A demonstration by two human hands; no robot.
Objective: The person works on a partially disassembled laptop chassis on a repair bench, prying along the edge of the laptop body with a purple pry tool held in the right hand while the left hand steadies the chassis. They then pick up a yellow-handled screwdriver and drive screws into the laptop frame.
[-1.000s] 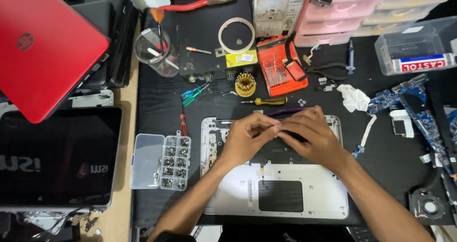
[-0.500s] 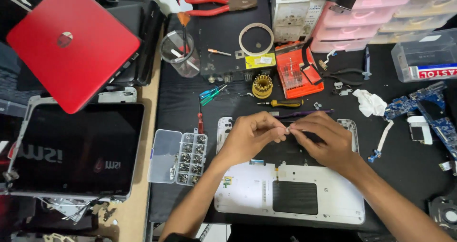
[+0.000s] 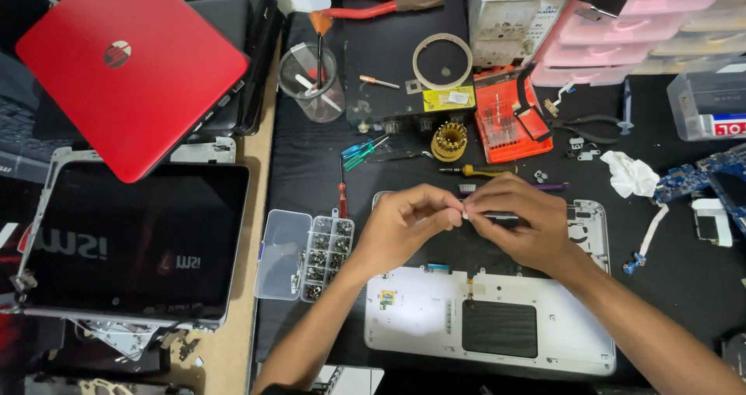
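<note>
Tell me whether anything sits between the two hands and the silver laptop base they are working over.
Nothing visible does. The left hand and right hand meet fingertip to fingertip directly above the silver laptop base, pinching something too small to identify. The screw organizer lies off to its left, clear of both hands.

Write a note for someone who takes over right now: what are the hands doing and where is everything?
Left hand and right hand: fingertips meet over the silver laptop palmrest, pinching a tiny pale part, too small to identify.
Palmrest lies underside up on the black mat.
Clear screw organizer sits to its left, lid open.
Yellow-handled screwdriver lies just beyond the hands.
Done: case opened.
Left: cannot tell.
</note>
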